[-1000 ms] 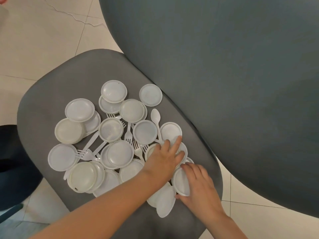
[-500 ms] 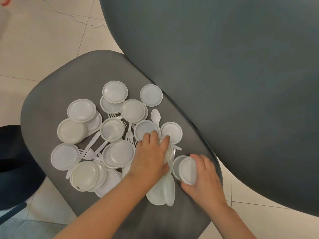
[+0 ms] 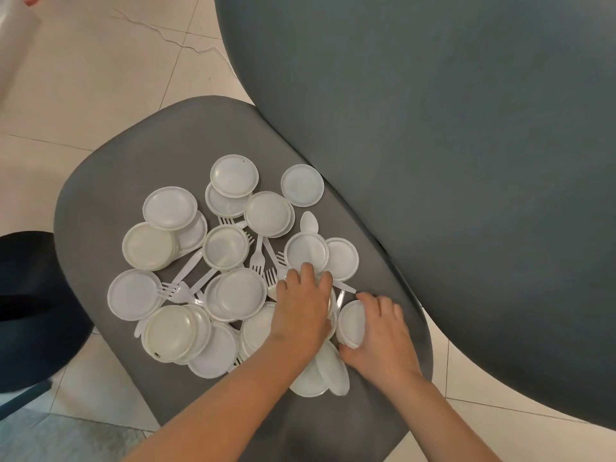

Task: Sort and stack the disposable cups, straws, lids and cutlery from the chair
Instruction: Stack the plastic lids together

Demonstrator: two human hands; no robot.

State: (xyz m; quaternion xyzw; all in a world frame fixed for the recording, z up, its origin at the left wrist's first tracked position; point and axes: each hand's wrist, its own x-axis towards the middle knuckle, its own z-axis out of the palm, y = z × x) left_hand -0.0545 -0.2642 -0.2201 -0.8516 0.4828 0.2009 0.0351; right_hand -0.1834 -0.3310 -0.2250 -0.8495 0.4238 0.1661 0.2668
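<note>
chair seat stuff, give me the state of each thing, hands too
left hand: palm down on the pile, fingers on a lid
right hand: gripping a small stack of lids held on edge
loose lids: scattered flat, many overlapping
forks: lying flat, partly under lids
spoon: flat, handle hidden under a lid
chair seat: cluttered

The left hand (image 3: 305, 306) is now lower and flatter than a moment ago, pressing on the lids under it. A round lid (image 3: 306, 253) that the hand was hiding now shows just above the fingers. The right hand (image 3: 380, 331) now tips its small stack of lids (image 3: 350, 323) more on edge.
</note>
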